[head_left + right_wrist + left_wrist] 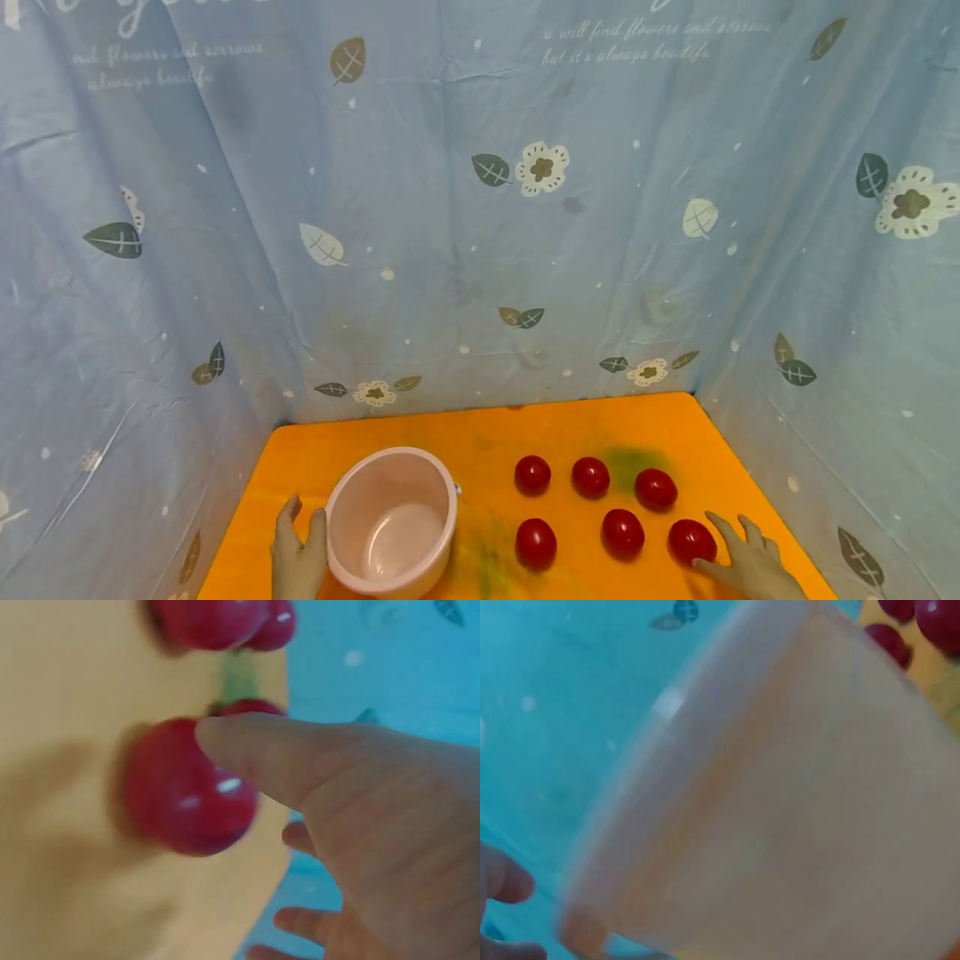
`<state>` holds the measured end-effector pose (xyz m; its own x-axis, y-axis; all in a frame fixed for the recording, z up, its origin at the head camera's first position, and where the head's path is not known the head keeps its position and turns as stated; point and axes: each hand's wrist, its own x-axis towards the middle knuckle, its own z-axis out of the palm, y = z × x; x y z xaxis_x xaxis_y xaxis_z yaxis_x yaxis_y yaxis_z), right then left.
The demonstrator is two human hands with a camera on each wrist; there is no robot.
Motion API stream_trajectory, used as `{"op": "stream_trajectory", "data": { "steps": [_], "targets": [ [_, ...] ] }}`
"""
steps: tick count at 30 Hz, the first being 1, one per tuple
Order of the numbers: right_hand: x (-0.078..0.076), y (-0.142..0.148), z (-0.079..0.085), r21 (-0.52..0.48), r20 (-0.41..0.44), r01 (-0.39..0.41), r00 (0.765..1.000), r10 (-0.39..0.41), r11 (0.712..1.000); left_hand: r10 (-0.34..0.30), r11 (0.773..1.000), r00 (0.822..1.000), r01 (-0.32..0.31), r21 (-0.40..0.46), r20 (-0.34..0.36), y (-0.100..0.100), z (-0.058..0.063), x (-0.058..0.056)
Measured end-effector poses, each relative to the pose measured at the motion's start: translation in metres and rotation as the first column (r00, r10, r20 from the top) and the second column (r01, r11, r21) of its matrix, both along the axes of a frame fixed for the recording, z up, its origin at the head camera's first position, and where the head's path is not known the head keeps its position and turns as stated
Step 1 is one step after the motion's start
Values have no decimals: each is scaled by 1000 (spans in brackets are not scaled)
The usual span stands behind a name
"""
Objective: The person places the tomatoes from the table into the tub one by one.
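Observation:
A pale pink bucket stands upright on the orange tabletop, its inside bare in the head view. My left hand is at its left side, thumb close to the rim and fingers apart; whether it touches cannot be told. In the left wrist view the bucket wall fills most of the picture, blurred. On the right, my right hand spreads its fingers around the nearest glossy red round fruit. The thumb overlaps that red fruit in the right wrist view, while the other fingers stay apart from it.
Several more red fruits lie in two loose rows, among them one at the back left and one at the front left. Blue patterned curtain encloses the orange table at the back and both sides.

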<state>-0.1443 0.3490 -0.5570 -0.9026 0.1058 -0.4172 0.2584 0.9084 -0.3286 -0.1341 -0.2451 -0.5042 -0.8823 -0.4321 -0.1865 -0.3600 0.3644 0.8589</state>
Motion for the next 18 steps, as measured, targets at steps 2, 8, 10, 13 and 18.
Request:
{"op": "stream_trajectory", "data": {
  "steps": [2, 8, 10, 13, 18],
  "targets": [
    [-2, 3, -9, -20, 1, -16, 1000, 16, 1000, -17, 990, 999, 11, 138, 39, -6, -10, -1],
    [-14, -8, -25, -101, 5, 61, 998, -61, 993, -29, 957, 998, 44, 287, -56, 0, -30, -3],
    [-18, -12, -30, -137, 14, 91, 996, -89, 986, -26, 959, 998, 42, 280, -60, 1, -33, -3],
    [-22, -16, -37, -173, 38, 134, 991, -129, 976, -53, 952, 998, 56, 302, -18, 2, -35, -5],
    [-28, -20, -44, -178, 50, 174, 985, -168, 969, -84, 962, 995, 67, 265, 53, 2, -33, -6]
  ]
}}
